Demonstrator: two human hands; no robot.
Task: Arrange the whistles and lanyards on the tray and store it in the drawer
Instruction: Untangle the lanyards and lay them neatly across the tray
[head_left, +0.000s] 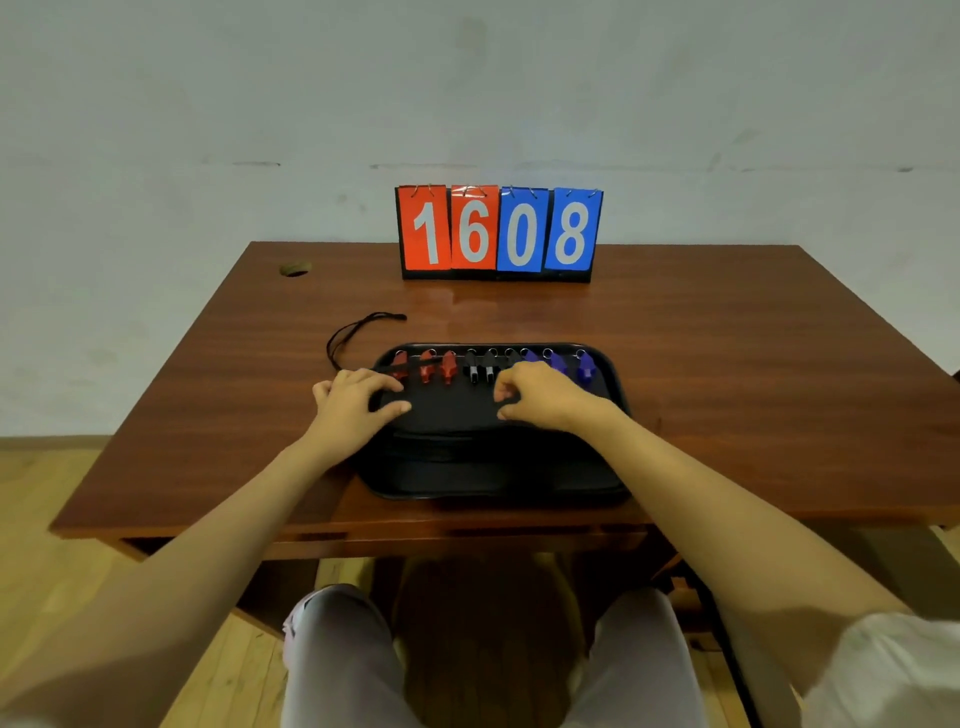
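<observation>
Broadly, a brown wooden table (727, 338) fills the middle of the frame, with a pale wall above it. A person's knees in grey trousers show at the bottom edge. A black tray (498, 491) lies at lower centre of the tabletop, close to the near edge. Behind it, at upper centre, stands a flip scoreboard (498, 231) reading 16 in red and 08 in blue.

Both forearms reach in from the lower corners. The left hand (353, 402) lies over the tray's left rim with its fingers loosely spread. The right hand (545, 395) sits over the tray's right half with its fingers curled downward; whether they pinch anything against the dark surface cannot be told.

Along the tray's far side runs a row of red whistles (426, 366), black whistles (472, 370) and blue whistles (585, 366). A black lanyard (387, 315) loops on the table just upper left of the tray, and its cord seems to pass under the left fingers.
</observation>
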